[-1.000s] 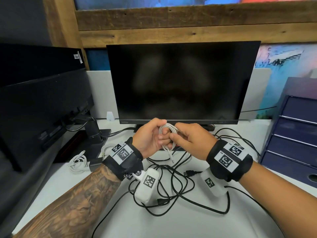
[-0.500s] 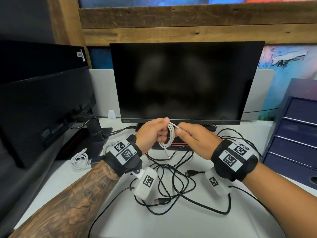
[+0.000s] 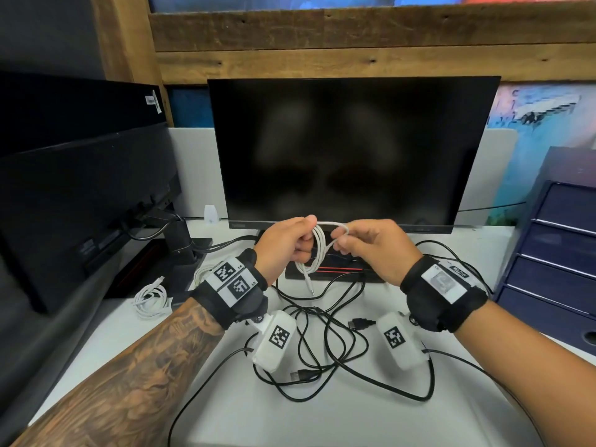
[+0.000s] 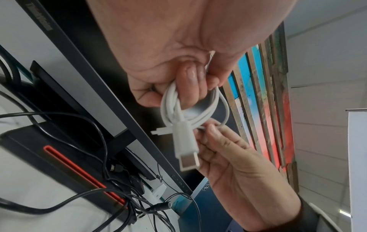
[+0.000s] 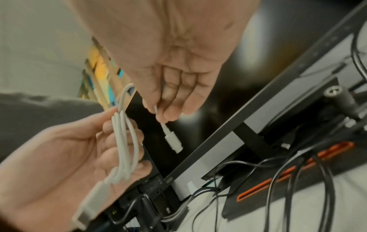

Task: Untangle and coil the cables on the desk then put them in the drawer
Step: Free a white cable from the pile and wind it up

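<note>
Between both hands' grip (image 3: 324, 241), white cable (image 3: 317, 250)

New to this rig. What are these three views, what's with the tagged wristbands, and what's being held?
No robot here: a person works bare-handed, wearing a head camera and one camera on each wrist; the tagged bands and white pods carry those. The wide picture looks down from the head; the other two look along each hand from the wrist.

The left hand grips a coiled white USB cable. The right hand pinches the cable's free end, near its plug.

On the white desk lies a tangle of black cables, and another white cable at the left. A monitor stands behind, a blue drawer unit at the right.
</note>
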